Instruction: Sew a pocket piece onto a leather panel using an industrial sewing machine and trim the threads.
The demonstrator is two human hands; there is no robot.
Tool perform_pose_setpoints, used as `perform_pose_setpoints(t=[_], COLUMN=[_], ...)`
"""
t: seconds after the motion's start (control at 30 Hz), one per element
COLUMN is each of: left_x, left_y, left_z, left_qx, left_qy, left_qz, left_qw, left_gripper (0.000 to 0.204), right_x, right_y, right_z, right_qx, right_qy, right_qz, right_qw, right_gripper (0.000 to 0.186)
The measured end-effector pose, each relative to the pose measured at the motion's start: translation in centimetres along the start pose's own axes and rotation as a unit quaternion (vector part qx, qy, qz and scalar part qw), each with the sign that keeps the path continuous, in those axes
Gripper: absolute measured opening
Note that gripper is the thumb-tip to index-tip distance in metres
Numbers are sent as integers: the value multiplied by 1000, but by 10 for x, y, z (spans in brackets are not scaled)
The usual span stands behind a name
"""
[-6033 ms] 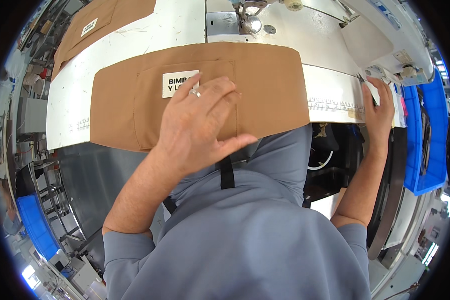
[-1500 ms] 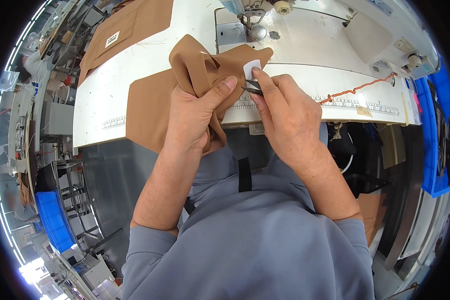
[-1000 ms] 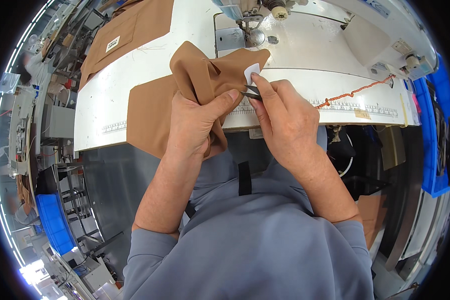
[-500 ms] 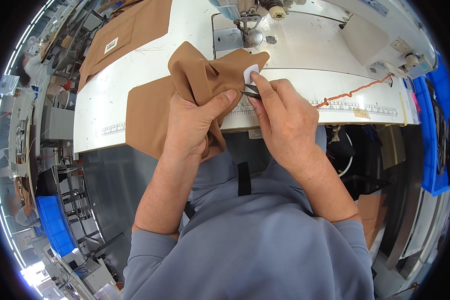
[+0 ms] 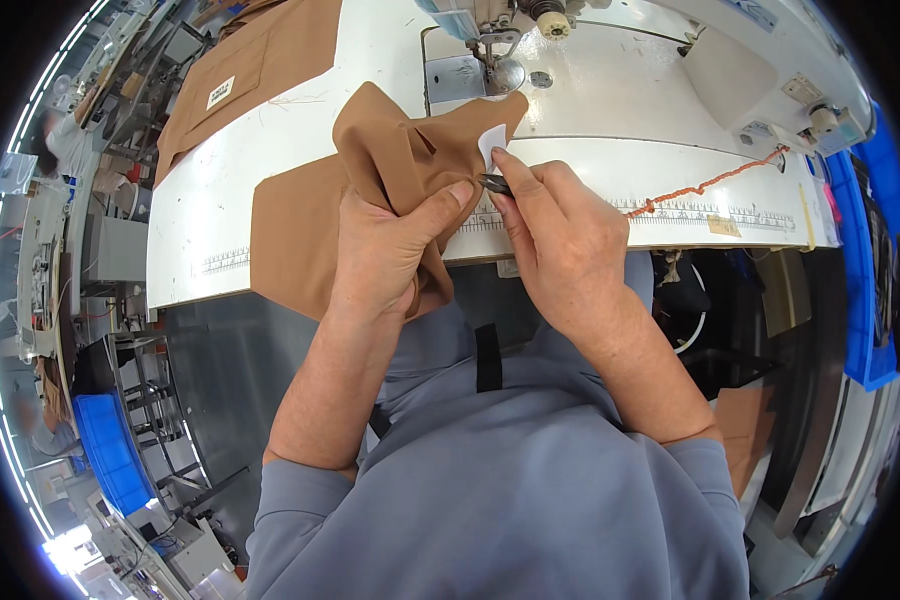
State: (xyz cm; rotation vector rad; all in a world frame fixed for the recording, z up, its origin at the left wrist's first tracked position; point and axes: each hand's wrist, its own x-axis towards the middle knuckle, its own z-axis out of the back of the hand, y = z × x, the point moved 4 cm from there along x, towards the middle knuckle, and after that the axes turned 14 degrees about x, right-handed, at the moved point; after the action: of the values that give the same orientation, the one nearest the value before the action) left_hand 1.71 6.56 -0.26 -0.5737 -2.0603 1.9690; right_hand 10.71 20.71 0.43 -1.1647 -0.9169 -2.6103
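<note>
View from above a person seated at a white sewing table (image 5: 270, 215), both forearms reaching up from the bottom of the picture. The left hand (image 5: 385, 250) is closed around a bunched-up piece of tan cloth (image 5: 390, 150), thumb pressed on top of the folds and fingers wrapped beneath. The cloth rises in a crumpled peak above that hand; its flat part spreads to the left over the table's front edge and hangs a little below it. The right hand (image 5: 555, 235) sits just beside the left, its thumb and forefinger pinched on a small dark tool (image 5: 495, 184), whose tip meets the cloth's edge. A small white tag (image 5: 491, 146) shows on the cloth right above that tip, touching the fingertips. The cloth's top corner lies just below the sewing machine's needle foot (image 5: 495, 55). A ruler strip (image 5: 690, 212) runs along the table's front edge to the right of the hands, with an orange thread chain (image 5: 710, 182) lying across it. At the upper left, well apart, lies another tan piece (image 5: 260, 70) with a white label. Blue bins (image 5: 875, 250) stand at the far right.
</note>
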Motion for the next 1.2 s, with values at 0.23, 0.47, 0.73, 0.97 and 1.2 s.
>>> perform_pose_setpoints(t=[0.23, 0.47, 0.73, 0.97, 1.2], left_x=[0, 1, -1, -1, 4], left_y=[-2, 0, 0, 3, 6], left_z=[0, 0, -1, 1, 15], left_qx=[8, -21, -10, -21, -25], left_qy=[6, 21, 3, 11, 24], left_qz=[-1, 8, -18, 0, 32], left_qw=[1000, 1000, 1000, 1000, 999], left_gripper=[37, 34, 37, 39, 31], right_x=[0, 0, 3, 2, 4], right_y=[2, -6, 3, -2, -17], right_z=[-2, -4, 2, -1, 11], right_qx=[-7, 189, 36, 93, 136], right_qy=[-11, 7, 3, 10, 20], right_qz=[5, -91, -13, -13, -134], right_qw=[1000, 978, 999, 996, 981], right_gripper=[37, 26, 25, 27, 40])
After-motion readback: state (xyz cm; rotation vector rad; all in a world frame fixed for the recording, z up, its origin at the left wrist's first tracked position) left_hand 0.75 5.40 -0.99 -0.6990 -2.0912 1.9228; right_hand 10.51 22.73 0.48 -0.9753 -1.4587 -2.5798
